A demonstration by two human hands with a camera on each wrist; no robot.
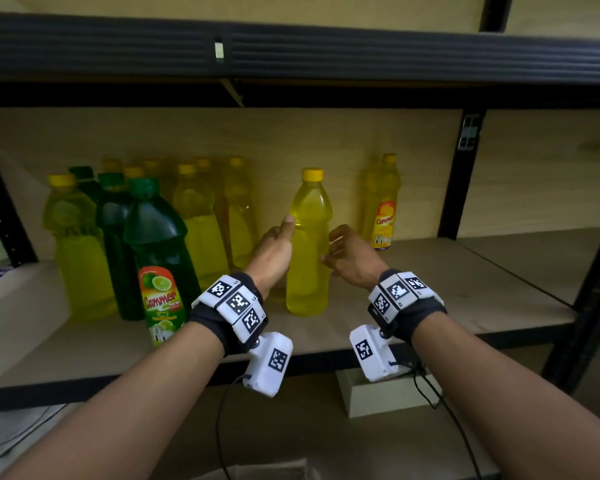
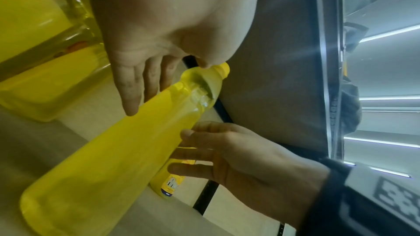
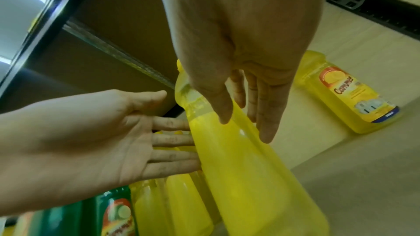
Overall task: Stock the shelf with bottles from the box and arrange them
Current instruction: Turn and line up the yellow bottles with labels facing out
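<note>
A label-less yellow bottle (image 1: 309, 244) with a yellow cap stands upright on the wooden shelf (image 1: 430, 296), near its middle. My left hand (image 1: 276, 247) is at the bottle's left side. Its thumb touches the bottle's shoulder and its straight fingers reach behind the bottle. My right hand (image 1: 343, 252) is at the right side, fingers loose against the body. The left wrist view shows the bottle (image 2: 118, 150) between the left hand (image 2: 145, 71) and right hand (image 2: 227, 153). In the right wrist view, the right hand (image 3: 245, 96) lies along the bottle (image 3: 245, 177), and the left hand (image 3: 113, 135) shows an open palm.
Several yellow and green bottles crowd the shelf's left part, a lime-labelled green bottle (image 1: 156, 244) in front. One labelled yellow bottle (image 1: 383, 206) stands at the back right. The upper shelf beam (image 1: 291, 53) hangs low overhead. A black upright (image 1: 461, 174) bounds the bay on the right.
</note>
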